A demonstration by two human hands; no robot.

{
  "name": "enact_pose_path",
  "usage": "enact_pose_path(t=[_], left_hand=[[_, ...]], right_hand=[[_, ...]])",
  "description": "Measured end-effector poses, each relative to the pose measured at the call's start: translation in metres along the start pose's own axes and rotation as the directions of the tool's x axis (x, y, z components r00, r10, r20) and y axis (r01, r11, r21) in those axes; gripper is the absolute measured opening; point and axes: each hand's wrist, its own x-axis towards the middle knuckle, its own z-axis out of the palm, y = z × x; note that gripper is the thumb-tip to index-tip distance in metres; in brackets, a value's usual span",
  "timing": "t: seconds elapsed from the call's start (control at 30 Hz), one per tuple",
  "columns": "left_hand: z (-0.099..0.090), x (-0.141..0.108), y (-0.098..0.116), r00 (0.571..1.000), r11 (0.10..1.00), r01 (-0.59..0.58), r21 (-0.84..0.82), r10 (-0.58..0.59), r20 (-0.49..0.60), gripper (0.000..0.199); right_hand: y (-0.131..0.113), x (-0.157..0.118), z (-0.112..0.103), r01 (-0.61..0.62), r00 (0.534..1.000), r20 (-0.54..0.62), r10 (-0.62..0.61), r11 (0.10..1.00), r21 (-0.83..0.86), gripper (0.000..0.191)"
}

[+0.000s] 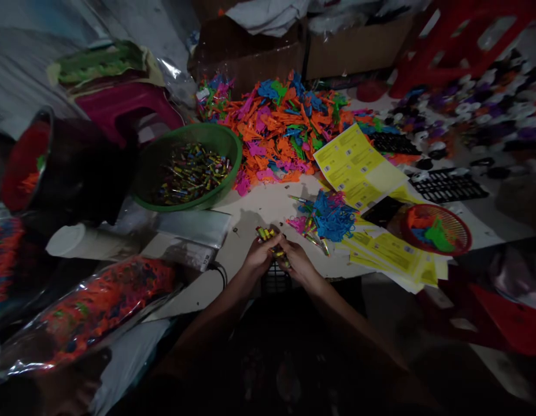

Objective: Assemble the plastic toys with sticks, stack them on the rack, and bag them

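Close together at the front edge of the table, my left hand point(259, 255) and my right hand point(297, 261) are closed around a bunch of small yellow, multicoloured sticks point(268, 233). The stick ends show above the fingers; their exact kind is unclear. Beneath the hands is a dark grid-like holder or basket point(276, 279). Many similar sticks lie in a green basin point(236, 155) to the left. Just right of the hands sits a small heap of blue plastic pieces point(335, 216), with pink pieces point(299, 223) and a few thin sticks beside it.
A large pile of orange, pink, green and blue plastic pieces point(278, 133) covers the back. Yellow printed sheets point(358, 167) and a red basket point(466, 236) lie right. A white cup point(68, 240) and a filled clear bag point(107, 303) are left. Black-and-white parts point(506, 104) spread far right.
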Motion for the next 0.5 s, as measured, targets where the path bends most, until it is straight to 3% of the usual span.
enact_pose_path(t=[0.13,0.17,0.23,0.3,0.33,0.43,0.5], left_hand=[[-0.004,0.003,0.004,1.0,0.999,-0.01,0.047,0.012,-0.026,0.033],[-0.007,0.003,0.007,0.999,0.998,-0.014,0.064,0.016,-0.041,0.033],[-0.012,0.003,0.014,0.998,0.992,0.029,0.125,-0.023,-0.053,0.034],[-0.015,0.001,0.019,0.988,0.962,0.148,0.228,-0.152,0.0,0.036],[-0.016,-0.001,0.019,0.974,0.939,0.204,0.278,-0.224,0.042,0.038],[-0.013,-0.004,0.014,0.924,0.903,0.273,0.332,-0.343,0.172,0.039],[-0.012,-0.005,0.009,0.908,0.904,0.295,0.311,-0.366,0.202,0.033]], right_hand=[[0.003,0.001,-0.007,-0.055,0.993,0.097,0.068,0.99,-0.126,0.045],[0.0,0.002,-0.01,-0.006,0.997,0.069,0.018,0.985,-0.174,0.041],[-0.008,0.004,-0.015,0.188,0.976,-0.046,-0.212,0.934,-0.305,0.033],[-0.015,0.007,-0.017,0.382,0.88,-0.084,-0.468,0.802,-0.459,0.026],[-0.018,0.008,-0.016,0.44,0.842,-0.04,-0.538,0.727,-0.528,0.023],[-0.022,0.01,-0.012,0.496,0.825,0.135,-0.549,0.588,-0.639,0.021],[-0.023,0.011,-0.011,0.492,0.809,0.096,-0.579,0.58,-0.65,0.025]])
